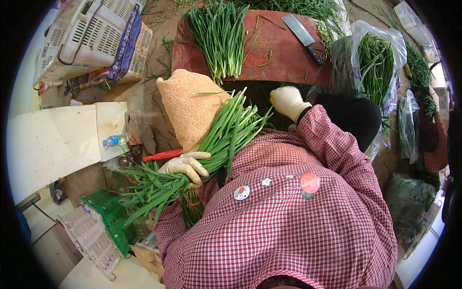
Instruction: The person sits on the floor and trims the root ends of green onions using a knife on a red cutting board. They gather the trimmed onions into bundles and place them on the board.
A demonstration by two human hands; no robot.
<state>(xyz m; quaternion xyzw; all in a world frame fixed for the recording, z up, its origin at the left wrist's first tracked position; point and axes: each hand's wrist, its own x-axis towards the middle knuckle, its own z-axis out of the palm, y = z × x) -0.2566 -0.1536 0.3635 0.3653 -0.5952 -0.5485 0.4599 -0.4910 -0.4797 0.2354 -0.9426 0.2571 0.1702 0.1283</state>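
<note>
My left hand, in a pale glove, grips a loose bunch of garlic chives across my lap. The pale stem ends point up and right, and the leaf tips hang at lower left. Also gloved, my right hand is curled into a fist just right of the stem ends. It is slightly blurred, and nothing shows sticking out of it. Under the bunch, an orange towelling cloth covers my knee. A red strip-like bundle lies beside my left hand. Chives tied with a red band are partly hidden under my left arm.
Ahead, a red board bears a pile of chives and a cleaver. At right stands a plastic bag of greens. White crates, a water bottle and a green crate are at left.
</note>
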